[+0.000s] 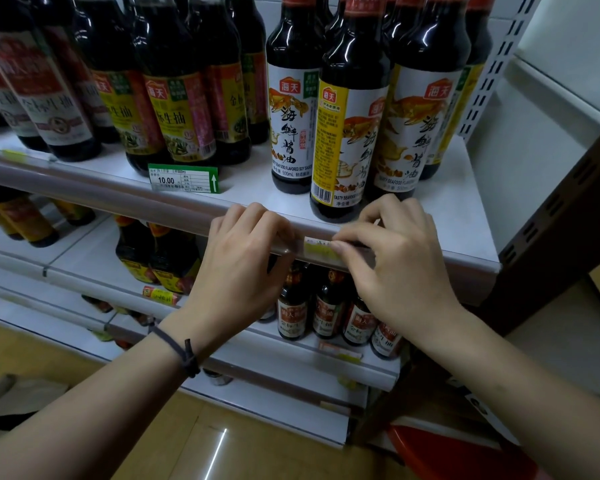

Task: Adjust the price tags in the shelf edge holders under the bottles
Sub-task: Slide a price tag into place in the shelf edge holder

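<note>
A small white and yellow price tag sits in the clear shelf edge holder below the seafood soy sauce bottles. My left hand curls over the holder just left of the tag, fingertips on the strip. My right hand pinches the tag's right part with thumb and fingers, covering that end. A green and white price tag marked 10.00 lies loose on the shelf board under the yellow-labelled bottles.
Dark soy sauce bottles crowd the white shelf. Lower shelves hold smaller bottles and more tags. A brown perforated upright stands at the right, a red object on the floor below it.
</note>
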